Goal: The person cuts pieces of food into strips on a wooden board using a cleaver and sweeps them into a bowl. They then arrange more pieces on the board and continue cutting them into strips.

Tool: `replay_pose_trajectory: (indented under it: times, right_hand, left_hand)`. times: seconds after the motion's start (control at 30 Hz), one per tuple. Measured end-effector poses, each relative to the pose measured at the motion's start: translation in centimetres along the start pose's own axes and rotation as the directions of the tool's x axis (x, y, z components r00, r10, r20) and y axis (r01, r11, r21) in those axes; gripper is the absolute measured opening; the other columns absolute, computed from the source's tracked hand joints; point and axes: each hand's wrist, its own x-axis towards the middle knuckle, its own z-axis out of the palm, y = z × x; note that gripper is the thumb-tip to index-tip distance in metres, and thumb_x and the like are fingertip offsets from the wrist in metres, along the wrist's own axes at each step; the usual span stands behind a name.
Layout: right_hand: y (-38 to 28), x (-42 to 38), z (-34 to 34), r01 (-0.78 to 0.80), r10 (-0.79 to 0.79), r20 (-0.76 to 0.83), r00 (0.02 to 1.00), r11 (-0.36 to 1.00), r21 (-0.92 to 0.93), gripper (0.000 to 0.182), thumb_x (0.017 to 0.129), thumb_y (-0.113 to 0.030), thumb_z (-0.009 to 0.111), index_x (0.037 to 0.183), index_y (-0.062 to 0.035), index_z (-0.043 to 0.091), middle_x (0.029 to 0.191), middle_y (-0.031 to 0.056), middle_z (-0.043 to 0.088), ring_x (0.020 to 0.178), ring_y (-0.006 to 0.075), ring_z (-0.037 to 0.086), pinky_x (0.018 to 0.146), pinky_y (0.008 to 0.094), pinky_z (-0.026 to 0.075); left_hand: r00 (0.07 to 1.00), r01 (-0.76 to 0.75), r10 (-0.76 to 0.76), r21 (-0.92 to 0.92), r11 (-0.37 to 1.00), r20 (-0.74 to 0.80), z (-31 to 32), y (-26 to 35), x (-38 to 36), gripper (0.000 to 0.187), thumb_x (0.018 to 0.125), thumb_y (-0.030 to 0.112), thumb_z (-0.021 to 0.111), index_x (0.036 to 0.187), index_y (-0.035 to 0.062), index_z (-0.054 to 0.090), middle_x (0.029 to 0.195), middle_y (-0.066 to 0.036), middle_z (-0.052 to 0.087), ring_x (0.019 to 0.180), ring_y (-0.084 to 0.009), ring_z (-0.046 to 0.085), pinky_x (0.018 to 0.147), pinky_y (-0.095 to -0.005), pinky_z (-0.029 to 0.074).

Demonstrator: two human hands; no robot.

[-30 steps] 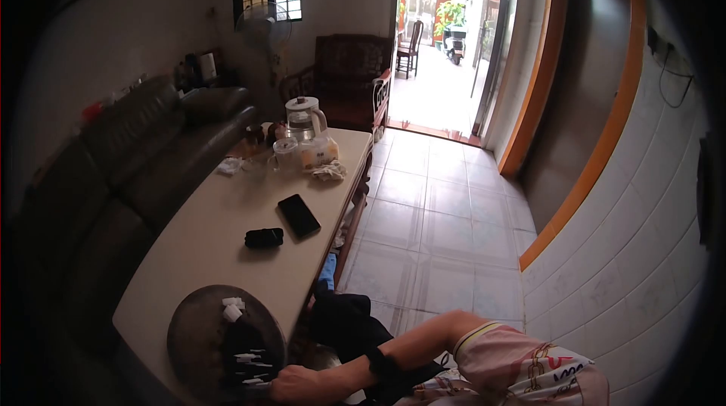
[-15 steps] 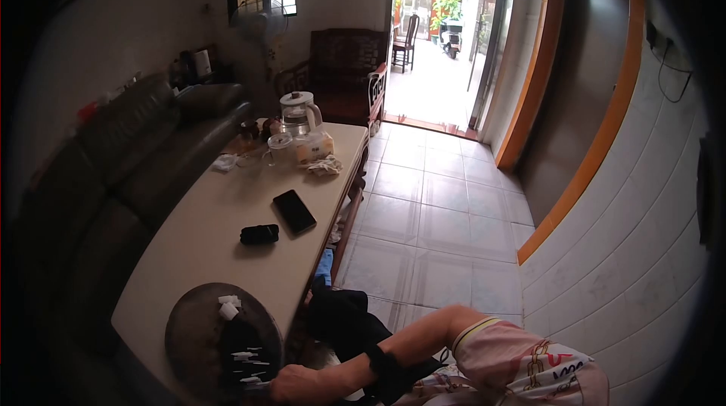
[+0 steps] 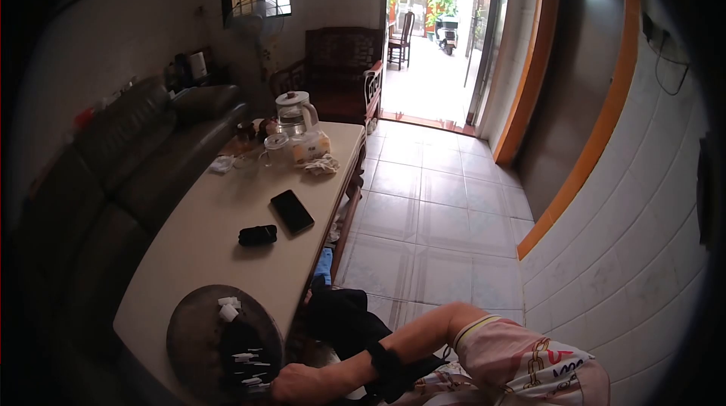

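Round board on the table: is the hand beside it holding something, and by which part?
That cannot be told: the right hand is curled at the edge of the round board, its grip hidden.

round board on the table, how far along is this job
Several thin white strips lie on the round board, so part looks done. The right hand looks closed at its edge, what it holds unclear. Thicker white pieces probably remain.

gap between black bundle [image 3: 258, 236] and board [image 3: 193, 332], kettle [image 3: 291, 115] beyond
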Motion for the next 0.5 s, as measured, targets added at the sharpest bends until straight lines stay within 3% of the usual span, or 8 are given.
replay_pose_trajectory:
  times: [0.13, 0.23, 0.3, 0.4, 0.5]
  right_hand:
    - [0.1, 1.4, 1.7, 0.062, -0.063, -0.050, 0.997, 0.998, -0.029, 0.006, 0.065, -0.007, 0.062, 0.068, -0.0025, 0.063, 0.072, 0.0148, 0.065, 0.070, 0.0309, 0.067, 0.059, 0.0373, 0.054]
    - [-0.3, 1.8, 1.6, 0.024, -0.026, -0.058, 0.998, 0.999, -0.034, 0.005, 0.064, -0.006, 0.062, 0.068, -0.0028, 0.063, 0.071, 0.0140, 0.065, 0.070, 0.0312, 0.067, 0.059, 0.0373, 0.054]
    - [0.0, 1.3, 1.2, -0.016, 0.025, -0.177, 0.984, 0.999, 0.052, 0.006, 0.064, -0.006, 0.063, 0.068, -0.0024, 0.063, 0.071, 0.0140, 0.065, 0.069, 0.0319, 0.067, 0.059, 0.0379, 0.054]
    - [0.1, 0.0, 0.0, 0.014, -0.013, -0.045, 0.999, 1.000, 0.023, 0.006, 0.064, -0.006, 0.062, 0.068, -0.0015, 0.062, 0.070, 0.0143, 0.064, 0.069, 0.0322, 0.066, 0.058, 0.0380, 0.054]
    - [0.0, -0.4, 0.0, 0.019, -0.016, -0.075, 0.997, 0.999, 0.038, 0.006, 0.065, -0.006, 0.060, 0.067, -0.0010, 0.063, 0.069, 0.0152, 0.064, 0.069, 0.0327, 0.066, 0.058, 0.0387, 0.053]
  left_hand:
    - [0.990, 0.080, -0.096, -0.148, 0.986, -0.102, 0.8, -0.2, -0.3, 0.013, 0.090, 0.010, 0.060, 0.088, -0.0024, 0.064, 0.086, -0.017, 0.064, 0.078, -0.0339, 0.059, 0.072, -0.0464, 0.048]
    - [0.997, 0.049, -0.050, -0.022, 0.999, -0.062, 1.0, -1.0, -1.3, 0.016, 0.091, 0.013, 0.061, 0.087, -0.0020, 0.064, 0.086, -0.016, 0.064, 0.080, -0.0338, 0.059, 0.072, -0.0467, 0.048]
    - [0.994, 0.059, -0.059, 0.000, 0.998, -0.095, 1.2, -0.9, -1.2, 0.019, 0.091, 0.016, 0.061, 0.087, -0.0019, 0.065, 0.085, -0.015, 0.065, 0.081, -0.0338, 0.060, 0.072, -0.0462, 0.048]
    - [0.997, 0.062, -0.060, 0.033, 0.998, -0.045, 1.0, -0.9, -1.4, 0.020, 0.092, 0.016, 0.059, 0.087, -0.0027, 0.066, 0.085, -0.016, 0.065, 0.080, -0.0337, 0.060, 0.072, -0.0462, 0.048]
    - [0.995, 0.049, -0.051, -0.029, 0.998, -0.081, 0.8, -0.6, -0.9, 0.022, 0.093, 0.016, 0.057, 0.088, -0.0035, 0.067, 0.085, -0.016, 0.065, 0.080, -0.0336, 0.060, 0.073, -0.0460, 0.049]
